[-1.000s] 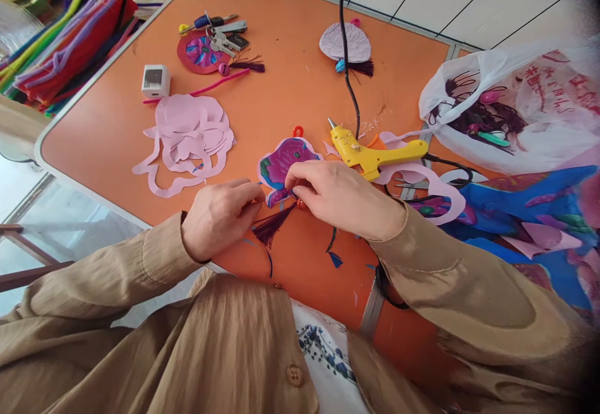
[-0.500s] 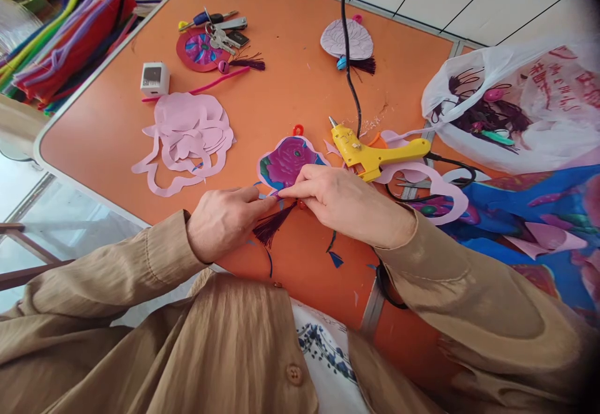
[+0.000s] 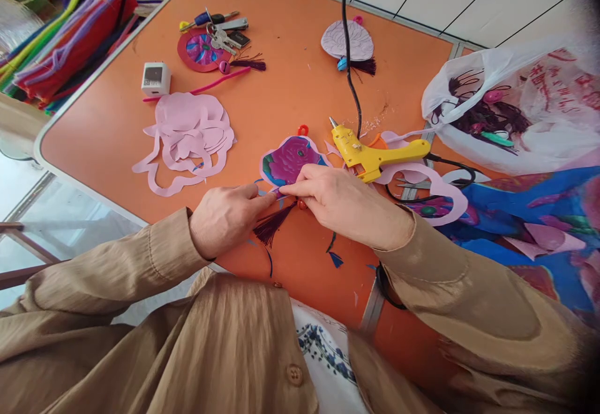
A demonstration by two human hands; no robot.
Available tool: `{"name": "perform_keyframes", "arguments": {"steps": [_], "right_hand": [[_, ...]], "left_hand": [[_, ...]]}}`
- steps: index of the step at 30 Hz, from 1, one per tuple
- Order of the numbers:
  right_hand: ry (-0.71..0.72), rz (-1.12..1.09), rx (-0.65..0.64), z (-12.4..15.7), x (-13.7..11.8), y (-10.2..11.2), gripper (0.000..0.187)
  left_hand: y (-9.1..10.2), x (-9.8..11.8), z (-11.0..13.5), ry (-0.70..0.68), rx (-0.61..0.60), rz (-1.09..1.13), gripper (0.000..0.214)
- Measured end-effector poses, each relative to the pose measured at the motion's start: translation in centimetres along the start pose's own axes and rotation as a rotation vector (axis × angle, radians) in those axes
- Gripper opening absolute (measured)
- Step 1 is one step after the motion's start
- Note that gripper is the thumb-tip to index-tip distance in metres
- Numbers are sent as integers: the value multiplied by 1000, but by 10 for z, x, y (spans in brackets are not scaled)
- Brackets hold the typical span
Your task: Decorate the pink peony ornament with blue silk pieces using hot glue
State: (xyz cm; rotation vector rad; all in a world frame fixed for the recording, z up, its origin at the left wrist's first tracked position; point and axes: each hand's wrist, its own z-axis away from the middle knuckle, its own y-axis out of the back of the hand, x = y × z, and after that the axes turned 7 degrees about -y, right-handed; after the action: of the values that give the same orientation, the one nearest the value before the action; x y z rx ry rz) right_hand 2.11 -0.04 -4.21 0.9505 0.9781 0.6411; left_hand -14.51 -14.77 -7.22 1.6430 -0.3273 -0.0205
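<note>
"Flower [image 3: 293,159]: where does it lie?"

"On the table [image 3: 107,126], just beyond the fingertips of both hands. Its red loop [image 3: 303,130] sticks out on the side away from them."

"What does the left hand [image 3: 229,214] do?"

"It reaches in with fingers bent, its fingertips at the lower edge of the flower. Whether they pinch it or press on it, nobody can tell."

"And the right hand [image 3: 337,198]?"

"It covers the flower's lower right part, fingers curled, their tips meeting those of the left. Its grip is hidden too."

"What shows between the hands?"

"A dark tassel [image 3: 275,225], fanned out on their near side, and a red bell [image 3: 301,204] just under the right hand's fingers."

"And around them?"

"Just beyond the right hand lies a yellow glue gun [image 3: 375,151]; past that, farther right, a white bag [image 3: 539,107]. Beyond the left hand are pink scraps [image 3: 192,129], then a charger [image 3: 156,79]. Farther out, keys [image 3: 224,40] lie on a red disc [image 3: 188,53]."
</note>
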Motion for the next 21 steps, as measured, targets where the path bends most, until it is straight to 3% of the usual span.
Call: {"name": "perform_keyframes", "arguments": {"steps": [8,21], "right_hand": [[-25,-127,67,-2,4,-4,43],[-39,-20,-21,-3,0,1,28]], "left_hand": [[2,-4,-1,-42,-10,-28,36],[7,-2,-10,-55,-135,-94,33]]}}
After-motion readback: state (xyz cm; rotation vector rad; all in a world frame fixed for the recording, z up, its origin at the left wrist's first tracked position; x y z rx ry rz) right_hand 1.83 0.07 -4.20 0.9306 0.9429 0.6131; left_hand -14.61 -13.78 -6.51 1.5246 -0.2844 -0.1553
